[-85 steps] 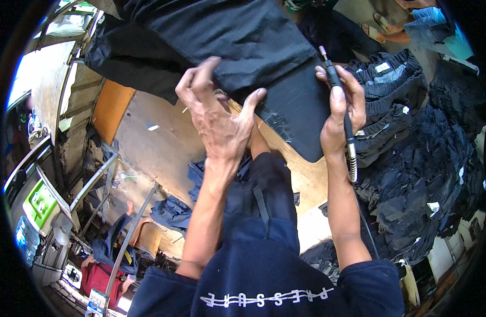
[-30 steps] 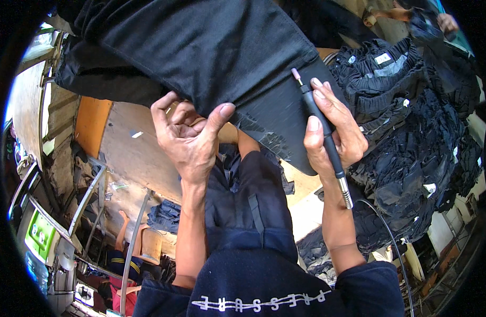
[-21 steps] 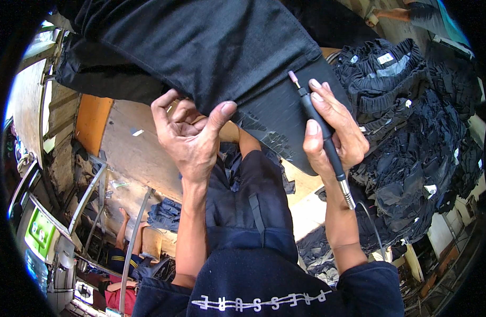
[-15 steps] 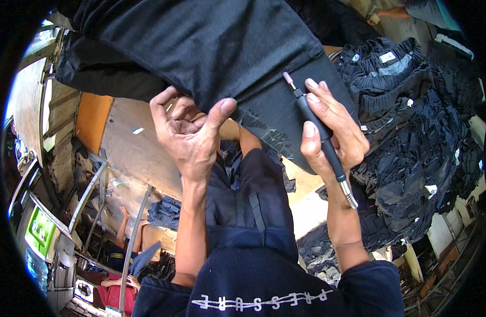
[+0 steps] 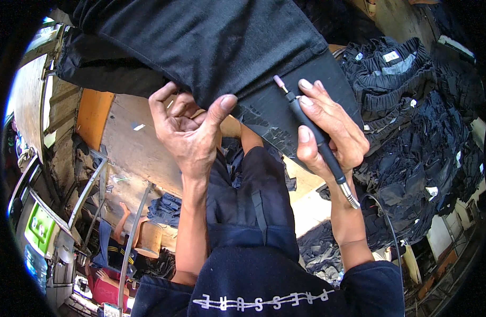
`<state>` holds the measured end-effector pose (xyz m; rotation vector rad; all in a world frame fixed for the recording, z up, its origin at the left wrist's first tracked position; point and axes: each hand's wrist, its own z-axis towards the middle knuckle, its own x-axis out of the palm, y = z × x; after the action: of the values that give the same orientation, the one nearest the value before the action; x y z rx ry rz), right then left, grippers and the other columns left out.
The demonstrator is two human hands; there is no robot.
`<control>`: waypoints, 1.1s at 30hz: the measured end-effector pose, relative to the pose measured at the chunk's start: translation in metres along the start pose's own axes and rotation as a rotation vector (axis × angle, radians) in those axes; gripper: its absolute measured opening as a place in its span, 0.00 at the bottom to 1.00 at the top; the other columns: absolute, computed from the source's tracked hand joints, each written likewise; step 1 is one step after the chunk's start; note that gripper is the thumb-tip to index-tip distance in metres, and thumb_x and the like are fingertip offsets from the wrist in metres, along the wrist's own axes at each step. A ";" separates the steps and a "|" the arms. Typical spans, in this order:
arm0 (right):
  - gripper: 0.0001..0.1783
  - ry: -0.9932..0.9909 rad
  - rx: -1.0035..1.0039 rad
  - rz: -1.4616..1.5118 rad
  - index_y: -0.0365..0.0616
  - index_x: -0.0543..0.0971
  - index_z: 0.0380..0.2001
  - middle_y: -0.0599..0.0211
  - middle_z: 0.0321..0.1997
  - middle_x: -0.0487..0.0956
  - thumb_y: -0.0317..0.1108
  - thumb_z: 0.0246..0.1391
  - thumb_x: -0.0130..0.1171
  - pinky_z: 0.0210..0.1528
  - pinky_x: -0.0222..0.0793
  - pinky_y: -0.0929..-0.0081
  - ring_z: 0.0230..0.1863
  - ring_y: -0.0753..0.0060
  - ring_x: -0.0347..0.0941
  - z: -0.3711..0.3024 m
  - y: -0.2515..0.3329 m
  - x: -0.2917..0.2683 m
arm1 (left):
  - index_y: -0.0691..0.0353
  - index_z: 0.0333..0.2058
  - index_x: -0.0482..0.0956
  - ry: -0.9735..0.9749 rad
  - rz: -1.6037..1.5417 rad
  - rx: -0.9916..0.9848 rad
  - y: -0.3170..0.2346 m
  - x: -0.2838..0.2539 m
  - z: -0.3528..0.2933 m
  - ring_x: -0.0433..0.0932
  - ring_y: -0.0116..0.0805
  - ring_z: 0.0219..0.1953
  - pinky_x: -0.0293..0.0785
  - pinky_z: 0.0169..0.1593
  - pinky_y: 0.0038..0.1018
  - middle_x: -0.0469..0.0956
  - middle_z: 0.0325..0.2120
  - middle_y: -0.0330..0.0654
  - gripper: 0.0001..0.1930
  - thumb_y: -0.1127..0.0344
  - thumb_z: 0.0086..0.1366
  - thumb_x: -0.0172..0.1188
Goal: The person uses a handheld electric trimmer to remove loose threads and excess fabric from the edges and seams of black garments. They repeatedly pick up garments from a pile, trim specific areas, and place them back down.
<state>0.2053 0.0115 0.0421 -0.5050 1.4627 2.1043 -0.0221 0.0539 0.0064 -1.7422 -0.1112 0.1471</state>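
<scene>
My right hand (image 5: pixel 335 132) grips a pen-like rotary grinder handpiece (image 5: pixel 323 138), black with a small pinkish stone tip. The tip points up and left, in front of the hem of a black trouser leg (image 5: pixel 211 47); I cannot tell whether it touches the cloth. That leg is spread over a flat black board (image 5: pixel 327 90), whose lower part has scuffed, shiny marks. My left hand (image 5: pixel 190 127) is at the leg's lower edge, palm turned up, fingers loosely curled and thumb stretched apart near the hem. No object shows in it.
Dark garments with elastic waists (image 5: pixel 391 74) are piled high at the right. A grey cable (image 5: pixel 388 216) curves past my right forearm. At lower left are metal rails (image 5: pixel 134 238), a green panel (image 5: pixel 39 224) and another person in a red top (image 5: pixel 108 290).
The handpiece tip has shifted slightly left along the hem. My left hand has hardly moved. A cable now shows beside my right forearm, and the person at lower left has moved an arm.
</scene>
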 end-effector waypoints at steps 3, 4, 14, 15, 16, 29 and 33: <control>0.19 0.021 -0.013 0.015 0.28 0.87 0.49 0.36 0.49 0.89 0.25 0.55 0.63 0.68 0.79 0.42 0.59 0.41 0.87 0.000 0.000 0.001 | 0.63 0.58 0.68 0.011 -0.014 -0.001 0.002 -0.001 0.001 0.65 0.11 0.22 0.59 0.26 0.11 0.69 0.26 0.27 0.37 0.67 0.59 0.86; 0.19 0.027 -0.020 0.020 0.28 0.87 0.49 0.36 0.49 0.89 0.25 0.55 0.64 0.68 0.79 0.42 0.59 0.41 0.87 0.001 0.000 0.001 | 0.63 0.58 0.68 0.020 -0.003 -0.002 0.002 -0.002 0.001 0.65 0.11 0.22 0.59 0.26 0.11 0.69 0.26 0.27 0.37 0.67 0.59 0.86; 0.18 0.050 -0.027 0.085 0.33 0.89 0.50 0.49 0.47 0.90 0.24 0.55 0.71 0.66 0.82 0.44 0.58 0.44 0.88 0.002 0.004 0.005 | 0.63 0.59 0.68 0.019 0.003 0.001 0.003 -0.003 0.001 0.69 0.12 0.23 0.63 0.26 0.11 0.74 0.27 0.29 0.37 0.65 0.59 0.86; 0.18 0.053 -0.033 0.085 0.33 0.89 0.50 0.49 0.47 0.90 0.25 0.55 0.71 0.66 0.82 0.44 0.58 0.44 0.88 0.002 0.004 0.006 | 0.62 0.59 0.68 0.022 -0.002 0.000 0.003 -0.003 0.001 0.70 0.12 0.23 0.63 0.26 0.11 0.74 0.27 0.30 0.38 0.65 0.59 0.86; 0.18 0.049 -0.039 0.089 0.33 0.89 0.50 0.49 0.47 0.90 0.25 0.55 0.71 0.66 0.82 0.44 0.58 0.44 0.88 0.002 0.004 0.006 | 0.62 0.60 0.68 0.025 -0.008 -0.002 0.003 -0.003 0.001 0.70 0.12 0.23 0.64 0.26 0.11 0.75 0.28 0.30 0.38 0.65 0.60 0.86; 0.19 0.061 -0.059 0.066 0.33 0.89 0.50 0.47 0.47 0.90 0.25 0.55 0.70 0.66 0.82 0.44 0.58 0.43 0.88 0.001 0.004 0.007 | 0.62 0.62 0.67 0.027 -0.013 -0.007 0.004 -0.003 0.000 0.71 0.13 0.27 0.66 0.29 0.10 0.74 0.30 0.31 0.38 0.70 0.61 0.84; 0.19 0.044 -0.070 0.042 0.30 0.88 0.50 0.40 0.47 0.90 0.27 0.55 0.68 0.66 0.82 0.42 0.57 0.41 0.88 0.000 0.002 0.006 | 0.62 0.62 0.67 0.030 -0.013 -0.005 0.006 -0.003 0.001 0.72 0.14 0.27 0.66 0.29 0.11 0.74 0.30 0.32 0.38 0.70 0.61 0.84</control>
<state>0.1990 0.0123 0.0398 -0.5545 1.4392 2.1964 -0.0256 0.0531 0.0009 -1.7476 -0.1009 0.1106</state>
